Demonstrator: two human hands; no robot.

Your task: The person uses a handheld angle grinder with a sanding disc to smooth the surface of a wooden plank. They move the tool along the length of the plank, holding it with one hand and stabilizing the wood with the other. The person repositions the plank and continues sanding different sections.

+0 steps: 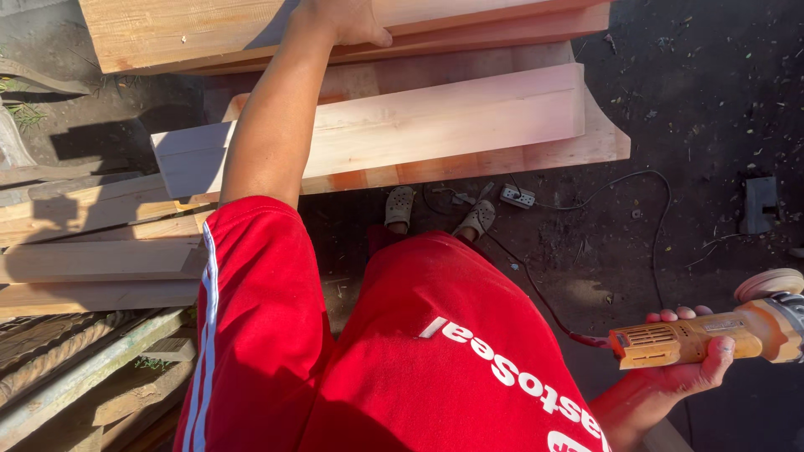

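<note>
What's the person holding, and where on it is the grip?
The right hand holds an orange angle grinder with its grip around the body, behind the sanding disc. The left hand only rests on a wooden beam.

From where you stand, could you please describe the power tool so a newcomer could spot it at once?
Look right of the stacked timber beams, past the dark dirt ground. The right hand holds an orange angle grinder; unlike the pale wood, it has a round sanding disc and a trailing cord.
</note>
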